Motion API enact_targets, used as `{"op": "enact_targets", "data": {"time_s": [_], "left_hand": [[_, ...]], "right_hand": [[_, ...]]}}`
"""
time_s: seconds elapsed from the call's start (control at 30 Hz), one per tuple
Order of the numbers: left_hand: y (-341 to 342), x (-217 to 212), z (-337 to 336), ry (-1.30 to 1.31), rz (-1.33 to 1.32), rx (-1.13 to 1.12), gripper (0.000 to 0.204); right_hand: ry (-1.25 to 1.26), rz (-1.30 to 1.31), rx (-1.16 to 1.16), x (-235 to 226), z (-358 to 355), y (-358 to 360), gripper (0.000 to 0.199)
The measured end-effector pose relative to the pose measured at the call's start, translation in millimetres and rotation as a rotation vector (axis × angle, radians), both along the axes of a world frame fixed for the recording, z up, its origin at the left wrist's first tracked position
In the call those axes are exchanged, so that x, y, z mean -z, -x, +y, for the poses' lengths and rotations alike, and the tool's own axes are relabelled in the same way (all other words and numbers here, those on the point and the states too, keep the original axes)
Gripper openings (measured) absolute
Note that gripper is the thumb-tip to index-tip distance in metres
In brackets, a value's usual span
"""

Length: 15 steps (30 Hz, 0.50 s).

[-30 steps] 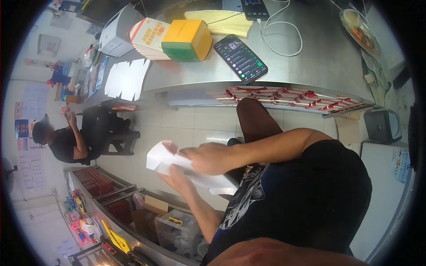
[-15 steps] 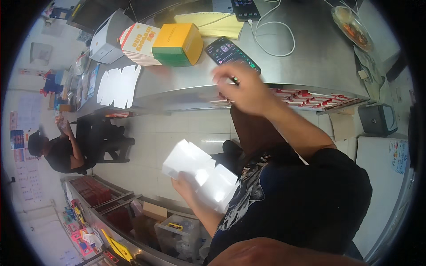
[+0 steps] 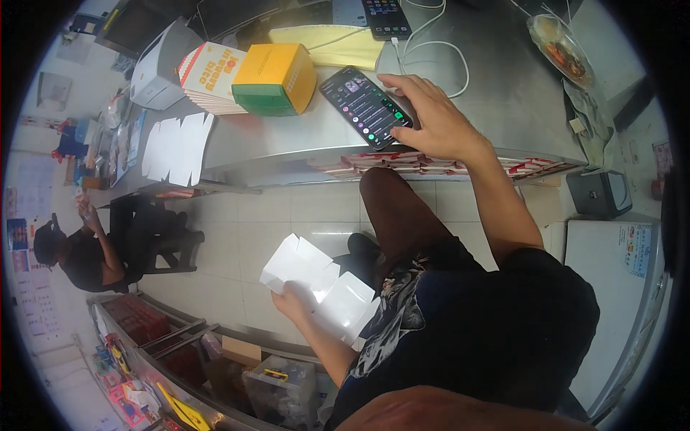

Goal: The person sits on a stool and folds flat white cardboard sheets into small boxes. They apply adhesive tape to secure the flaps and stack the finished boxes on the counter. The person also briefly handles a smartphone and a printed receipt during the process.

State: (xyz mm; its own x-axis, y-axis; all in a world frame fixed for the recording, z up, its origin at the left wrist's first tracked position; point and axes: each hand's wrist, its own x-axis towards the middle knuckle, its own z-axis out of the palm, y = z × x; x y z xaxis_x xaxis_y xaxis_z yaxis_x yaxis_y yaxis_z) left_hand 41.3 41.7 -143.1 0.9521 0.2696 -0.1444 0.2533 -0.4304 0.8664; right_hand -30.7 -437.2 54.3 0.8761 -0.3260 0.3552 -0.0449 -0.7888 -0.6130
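Note:
My left hand grips a partly unfolded white cardboard box low in front of me, its fingers mostly hidden behind the card. Over the steel counter, my right hand is open with thumb and fingers spread. Its thumb is at the lower right edge of a black smartphone with a lit screen; whether it touches is hard to tell. Left of this phone stands a yellow and green box, beside a stack of flattened printed cartons. White flat carton blanks lie further left.
A second phone on a white cable lies at the back of the counter, near yellow paper. A wrapped food plate sits far right. Another person sits at the left. A shelf with a clear bin is lower left.
My right hand, blurred and curled over the phone's lower end before, has moved right and spread its fingers. My left hand still holds the white box. The whole view has shifted slightly.

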Motion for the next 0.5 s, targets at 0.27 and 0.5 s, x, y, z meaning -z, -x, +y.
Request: {"op": "enact_targets", "data": {"time_s": [0.27, 0.5], "left_hand": [[5.5, -19.4, -13.3, 0.003, 0.016, -0.006, 0.042], [1.9, -8.3, -8.7, -0.019, -0.036, -0.002, 0.037]], "right_hand": [[-0.151, -0.114, 0.037, 7.1, 0.4, -5.5, 0.059], [-0.144, -0.091, 0.068, 7.8, -1.2, -7.0, 0.046]]}}
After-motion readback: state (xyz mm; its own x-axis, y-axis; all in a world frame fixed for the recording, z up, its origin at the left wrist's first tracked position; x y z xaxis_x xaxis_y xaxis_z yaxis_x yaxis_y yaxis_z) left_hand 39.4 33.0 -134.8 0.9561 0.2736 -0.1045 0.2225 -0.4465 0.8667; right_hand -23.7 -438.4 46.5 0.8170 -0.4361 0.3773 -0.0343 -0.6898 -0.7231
